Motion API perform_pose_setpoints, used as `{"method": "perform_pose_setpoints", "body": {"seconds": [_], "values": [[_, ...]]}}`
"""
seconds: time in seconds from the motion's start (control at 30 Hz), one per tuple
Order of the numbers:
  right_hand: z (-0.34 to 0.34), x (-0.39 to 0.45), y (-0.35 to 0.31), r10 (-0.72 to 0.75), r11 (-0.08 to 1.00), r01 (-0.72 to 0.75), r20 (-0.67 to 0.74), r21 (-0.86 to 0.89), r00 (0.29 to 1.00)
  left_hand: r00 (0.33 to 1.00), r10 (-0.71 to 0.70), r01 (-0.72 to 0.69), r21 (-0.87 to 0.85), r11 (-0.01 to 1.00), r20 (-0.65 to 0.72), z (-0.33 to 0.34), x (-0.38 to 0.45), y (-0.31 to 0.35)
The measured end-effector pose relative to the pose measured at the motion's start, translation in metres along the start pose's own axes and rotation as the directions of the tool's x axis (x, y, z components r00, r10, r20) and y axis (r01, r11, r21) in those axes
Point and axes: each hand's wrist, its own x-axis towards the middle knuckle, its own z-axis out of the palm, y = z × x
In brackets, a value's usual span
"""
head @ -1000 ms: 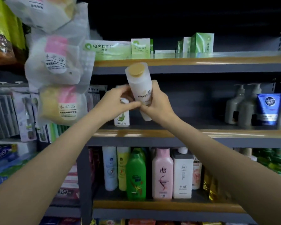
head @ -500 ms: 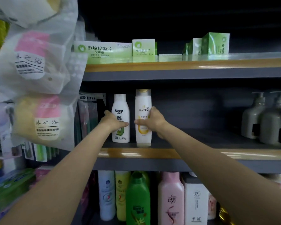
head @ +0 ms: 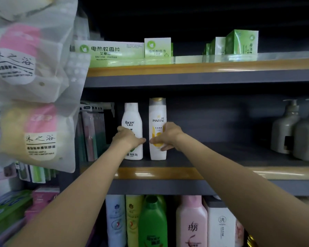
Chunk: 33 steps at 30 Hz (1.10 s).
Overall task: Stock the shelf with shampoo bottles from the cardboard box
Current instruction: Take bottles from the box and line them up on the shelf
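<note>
The left hand (head: 128, 138) grips the Rejoice bottle (head: 132, 122), fingers curled round it. Just right, the Pantene bottle (head: 157, 118), in the air a second ago, now stands upright on the shelf (head: 221, 172), the right hand (head: 168, 135) wrapped round it. This one looks placed; release comes next.

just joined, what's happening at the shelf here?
A person is stocking shampoo on the middle shelf. Two white bottles stand upright side by side near its left end. The left hand grips the Rejoice bottle, and the right hand grips the Pantene bottle, apparently squaring them up. Grey pump bottles stand further right on the same shelf. The cardboard box is not in view.
</note>
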Motion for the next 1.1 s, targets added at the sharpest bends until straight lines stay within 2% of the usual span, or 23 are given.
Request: {"method": "perform_pose_setpoints", "body": {"seconds": [0.23,0.37,0.5,0.57,0.63,0.7,0.77,0.87,0.97,1.03,1.1], "values": [[0.007,0.014,-0.004,0.061,0.995,-0.066,0.057,0.080,0.996,0.997,-0.013,0.015,0.029,0.999,-0.081,0.013,0.009,0.002],[0.005,0.019,-0.005,0.079,0.993,-0.085,0.074,0.086,0.994,0.998,-0.020,0.020,0.015,1.000,-0.059,0.014,0.012,0.004],[0.003,0.017,-0.008,0.103,0.994,-0.099,0.078,-0.054,0.992,0.998,-0.042,0.044,0.029,0.999,-0.050,-0.001,-0.001,0.003],[-0.003,0.008,-0.008,0.048,0.988,-0.044,0.022,-0.151,0.999,0.987,0.034,-0.027,0.049,0.998,-0.158,-0.013,-0.020,0.003],[-0.015,-0.012,-0.009,-0.113,0.944,0.077,-0.094,-0.321,0.989,0.904,0.226,-0.217,0.066,0.974,-0.362,-0.020,-0.048,0.005],[-0.029,-0.044,-0.003,-0.324,0.847,0.210,-0.162,-0.489,0.932,0.739,0.454,-0.481,0.081,0.873,-0.498,-0.014,-0.084,0.009],[-0.049,-0.082,0.013,-0.484,0.753,0.315,-0.162,-0.578,0.860,0.596,0.611,-0.693,0.050,0.719,-0.521,0.009,-0.119,0.016],[-0.087,-0.142,0.052,-0.578,0.674,0.381,-0.131,-0.632,0.805,0.510,0.757,-0.841,-0.052,0.538,-0.408,0.067,-0.174,0.034],[-0.125,-0.193,0.123,-0.436,0.703,0.278,-0.088,-0.655,0.896,0.498,0.829,-0.865,-0.218,0.452,-0.256,0.138,-0.232,0.053],[-0.147,-0.225,0.188,-0.244,0.747,0.167,-0.032,-0.644,0.969,0.459,0.881,-0.864,-0.288,0.412,-0.117,0.191,-0.270,0.061],[-0.166,-0.253,0.257,0.008,0.783,-0.002,0.008,-0.622,1.000,0.397,0.913,-0.858,-0.313,0.407,0.097,0.241,-0.306,0.066]]}}
